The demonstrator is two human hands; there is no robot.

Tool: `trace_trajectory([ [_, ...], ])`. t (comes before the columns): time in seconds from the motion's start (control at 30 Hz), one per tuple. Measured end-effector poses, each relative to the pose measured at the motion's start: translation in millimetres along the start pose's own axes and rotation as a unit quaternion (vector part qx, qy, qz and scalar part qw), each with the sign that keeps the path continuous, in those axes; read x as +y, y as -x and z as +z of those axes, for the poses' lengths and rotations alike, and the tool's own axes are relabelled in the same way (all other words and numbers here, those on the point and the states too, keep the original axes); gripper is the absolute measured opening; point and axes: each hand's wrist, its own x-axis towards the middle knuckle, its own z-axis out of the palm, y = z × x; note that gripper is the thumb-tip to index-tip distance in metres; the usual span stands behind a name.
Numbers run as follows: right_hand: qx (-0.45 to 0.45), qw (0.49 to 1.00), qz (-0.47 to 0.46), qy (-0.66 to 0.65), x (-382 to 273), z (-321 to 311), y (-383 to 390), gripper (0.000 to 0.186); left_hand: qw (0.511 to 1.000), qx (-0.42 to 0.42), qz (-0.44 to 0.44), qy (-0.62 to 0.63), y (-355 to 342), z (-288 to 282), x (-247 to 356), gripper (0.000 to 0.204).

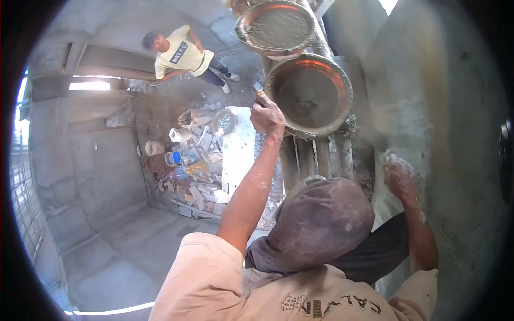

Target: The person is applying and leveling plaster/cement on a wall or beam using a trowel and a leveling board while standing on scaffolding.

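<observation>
My left hand (267, 115) is closed at the left rim of the nearer round basin (310, 99), which holds wet grey mortar. A small dark piece and a pale tip show at its fingers, but I cannot make out what it grips. On the right, my right hand (400, 179), smeared with pale mortar, is closed close to the grey wall (444, 134). What it holds is blurred and mostly hidden. A second mortar basin (276, 27) stands just beyond the first. My bent knee (326, 224) in dusty dark trousers rises between my arms.
The basins rest on wooden poles (305, 158). Below left lie a bright white panel (238, 155), a round bucket (225, 122), broken tile pieces (201, 195) and a blue-lidded container (175, 157). Another person (187, 56) stands at the far left, on the grey floor.
</observation>
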Motion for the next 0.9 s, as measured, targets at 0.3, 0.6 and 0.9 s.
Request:
trace_trajectory([
  [0.3, 0.087, 0.994, -0.027, -0.058, -40.7, -1.7, -14.2, 0.024, 1.0, -0.008, 0.003, 0.011, 1.0, -11.5, 5.9, 0.072],
  [0.6, 0.092, 0.995, -0.012, -0.027, -52.4, -2.2, -25.5, 0.029, 1.0, -0.026, -0.012, -0.006, 1.8, -14.8, 8.1, 0.073],
  [0.9, 0.083, 0.995, -0.029, -0.054, -53.6, 0.7, -31.0, 0.023, 0.999, -0.027, -0.011, -0.016, -3.2, -17.2, 1.6, 0.072],
])
